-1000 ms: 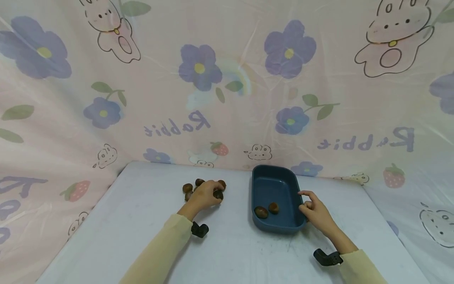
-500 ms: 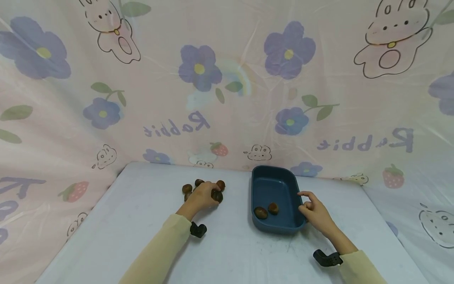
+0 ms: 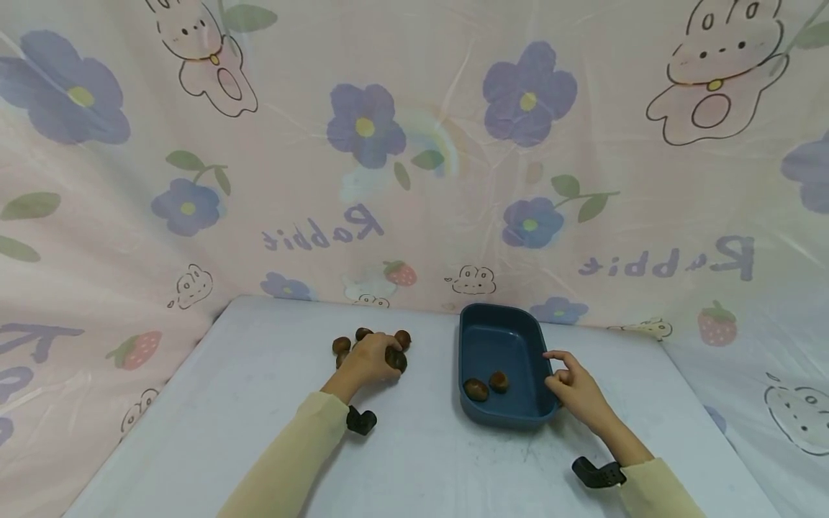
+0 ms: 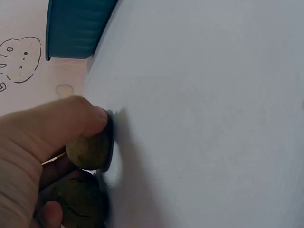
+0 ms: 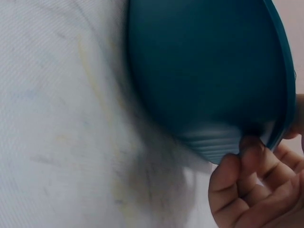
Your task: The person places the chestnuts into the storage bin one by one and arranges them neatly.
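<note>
1. Two nuts (image 3: 476, 390) are lying just beside each other in the tray (image 3: 505, 349), toward its near left corner; more are clustering on the table (image 3: 401, 460) to the left, around the left hand (image 3: 365, 362).

2. That left hand is curling narrowly over the cluster, pinching at least one nut between thumb and fingers. In its wrist view the thumb is pressing one nut, and a second nut (image 4: 78, 202) is sitting just below, beside another fingertip; whether it is being held too, I cannot tell.

3. At the tray's right wall, the right hand (image 3: 579, 388) is pinching the rim, its fingers bending in close around the edge.

4. Each nut is probably behaving as something light, hard and smooth, inclined to roll or slip from a loose pinch. Gripping it across its rounded sides, thumb opposite fingers, is looking surest.

5. As for the tray, it is seeming stiff and light, apt to slide if nudged; its rim is offering the best hold.

6. Left-hand fingers are hiding part of the cluster, so I am not counting it. Both wrist views are cutting off the tray, dim light is blurring its outer wall, and dark lines on the lower nut are leaving cracks or markings undecided.
</note>
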Demonstrator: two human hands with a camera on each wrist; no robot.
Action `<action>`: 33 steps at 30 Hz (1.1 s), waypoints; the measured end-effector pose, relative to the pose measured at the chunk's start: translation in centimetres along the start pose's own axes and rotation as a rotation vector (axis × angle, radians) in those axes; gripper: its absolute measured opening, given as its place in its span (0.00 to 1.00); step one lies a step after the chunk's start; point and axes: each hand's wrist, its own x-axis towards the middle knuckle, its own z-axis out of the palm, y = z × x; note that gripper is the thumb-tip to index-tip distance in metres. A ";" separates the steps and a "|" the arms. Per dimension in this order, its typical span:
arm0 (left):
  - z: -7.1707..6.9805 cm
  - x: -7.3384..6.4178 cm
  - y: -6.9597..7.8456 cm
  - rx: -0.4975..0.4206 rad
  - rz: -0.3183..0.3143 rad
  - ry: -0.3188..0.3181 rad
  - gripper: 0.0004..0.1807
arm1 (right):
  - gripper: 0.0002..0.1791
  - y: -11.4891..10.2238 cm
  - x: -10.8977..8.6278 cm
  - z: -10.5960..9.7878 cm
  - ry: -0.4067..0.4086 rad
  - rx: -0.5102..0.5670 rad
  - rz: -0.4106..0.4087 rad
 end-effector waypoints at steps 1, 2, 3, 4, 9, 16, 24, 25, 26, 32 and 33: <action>0.0 0.0 -0.1 -0.004 0.004 0.002 0.23 | 0.26 0.0 0.0 0.0 0.001 -0.001 -0.001; 0.1 0.0 -0.2 -0.007 0.008 0.006 0.23 | 0.26 0.0 0.0 0.0 0.000 -0.004 -0.002; 0.1 0.0 -0.3 -0.015 0.013 0.010 0.23 | 0.26 0.0 0.0 0.0 0.000 -0.005 -0.006; 0.1 -0.1 -0.3 -0.024 0.019 0.013 0.23 | 0.26 0.0 0.0 0.0 0.001 -0.006 -0.010; -0.1 -0.1 -0.6 -0.060 0.062 0.038 0.22 | 0.26 0.0 0.0 0.1 0.000 -0.005 -0.011; -0.6 -0.1 -0.3 -0.077 0.094 0.051 0.22 | 0.26 0.1 0.0 0.1 0.001 -0.017 -0.004; -1.3 -0.2 0.6 -0.064 0.132 0.071 0.24 | 0.26 0.1 -0.1 0.0 -0.007 -0.017 -0.011; -1.3 -0.2 0.7 -0.062 0.128 0.072 0.24 | 0.26 0.1 -0.1 0.0 -0.007 -0.016 -0.011; -1.4 -0.2 0.8 -0.064 0.125 0.074 0.24 | 0.25 0.1 -0.1 0.0 -0.007 -0.015 -0.012; -1.4 -0.3 1.3 -0.079 0.128 0.088 0.24 | 0.25 0.0 -0.1 0.0 -0.006 -0.018 -0.013; -1.4 -0.3 1.3 -0.078 0.134 0.091 0.24 | 0.25 0.0 -0.1 0.0 -0.006 -0.017 -0.013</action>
